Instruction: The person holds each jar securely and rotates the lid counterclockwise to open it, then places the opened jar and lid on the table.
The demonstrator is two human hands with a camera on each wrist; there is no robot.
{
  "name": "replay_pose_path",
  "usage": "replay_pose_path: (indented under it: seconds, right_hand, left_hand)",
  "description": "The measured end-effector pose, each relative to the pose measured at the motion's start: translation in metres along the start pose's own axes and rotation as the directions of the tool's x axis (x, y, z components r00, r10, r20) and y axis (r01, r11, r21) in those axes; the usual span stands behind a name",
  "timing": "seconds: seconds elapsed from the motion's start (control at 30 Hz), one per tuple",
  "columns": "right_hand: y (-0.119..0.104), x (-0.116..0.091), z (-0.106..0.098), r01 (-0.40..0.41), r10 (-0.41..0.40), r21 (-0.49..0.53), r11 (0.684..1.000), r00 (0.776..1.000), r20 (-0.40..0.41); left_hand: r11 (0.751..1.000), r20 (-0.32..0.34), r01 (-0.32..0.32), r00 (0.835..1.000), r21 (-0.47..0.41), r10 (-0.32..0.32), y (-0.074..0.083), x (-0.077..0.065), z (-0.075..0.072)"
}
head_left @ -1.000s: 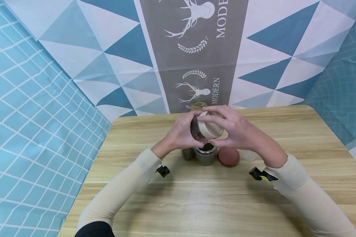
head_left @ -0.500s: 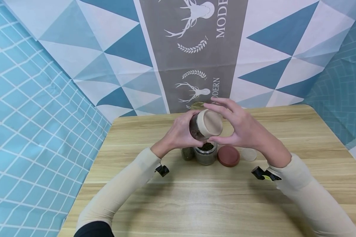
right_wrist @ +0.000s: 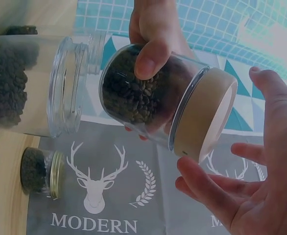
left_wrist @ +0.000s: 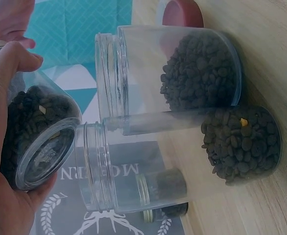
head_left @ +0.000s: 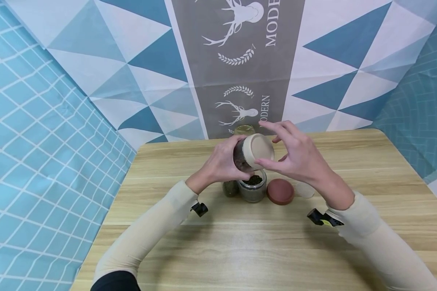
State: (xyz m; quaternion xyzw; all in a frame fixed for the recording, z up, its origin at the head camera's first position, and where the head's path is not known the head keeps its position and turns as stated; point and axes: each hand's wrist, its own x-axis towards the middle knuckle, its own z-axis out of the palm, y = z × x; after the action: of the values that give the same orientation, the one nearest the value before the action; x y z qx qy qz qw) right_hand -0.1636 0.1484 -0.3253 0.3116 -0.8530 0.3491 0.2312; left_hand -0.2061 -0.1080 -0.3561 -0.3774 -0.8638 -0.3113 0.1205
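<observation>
My left hand (head_left: pixel 223 159) grips a clear glass jar (right_wrist: pixel 133 88) part-filled with small dark pellets. The jar is tilted, its cream lid (head_left: pixel 259 150) facing right, and it hangs over the open jars on the table. Beside the lid, my right hand (head_left: pixel 300 149) has its fingers spread; the thumb overlaps the lid's face in the head view, while the other fingers stand off from it. Under the held jar are two open glass jars, a wider one (left_wrist: pixel 202 68) and a narrower one (left_wrist: pixel 241 147), each with dark pellets at the bottom.
Right of the open jars lies a red lid (head_left: pixel 281 192), with a pale translucent disc (head_left: pixel 305 190) beyond it. Small jars with gold lids stand behind, one (right_wrist: pixel 35 171) plain in the right wrist view. A patterned cloth wall (head_left: pixel 240 72) borders the table's back edge.
My right hand has loosened from the lid: its fingers have lifted off and spread, and its thumb has come across the lid's face. The left hand still holds the jar in nearly the same place.
</observation>
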Motion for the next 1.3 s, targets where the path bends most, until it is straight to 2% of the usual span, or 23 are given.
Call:
replay_pose_path:
  seconds: [0.2,0.47,0.83,1.07,1.3]
  right_hand:
    - [-0.003,0.003,0.005,0.006,-0.006,0.001,1.000,1.000,-0.004]
    - [-0.013,0.011,0.013,0.065,-0.066,-0.046,0.997,0.998,-0.016]
    - [-0.014,0.011,0.014,0.073,-0.074,-0.044,0.996,0.997,-0.006]
    - [-0.010,0.011,0.015,0.168,-0.168,-0.025,0.985,0.986,0.012]
    - [-0.004,0.009,0.014,0.296,-0.295,-0.010,0.955,0.954,0.042]
  left_hand:
    - [1.000,-0.005,-0.013,1.000,-0.007,0.013,0.001,0.001,0.000]
    - [1.000,-0.008,-0.003,1.000,-0.010,0.003,0.002,0.002,0.002]
    - [1.000,0.015,0.013,1.000,-0.022,-0.013,0.002,0.001,0.002]
    - [1.000,0.012,0.011,1.000,-0.003,-0.011,-0.001,-0.001,0.003]
    - [1.000,0.003,0.002,1.000,-0.015,-0.002,-0.002,-0.002,0.002]
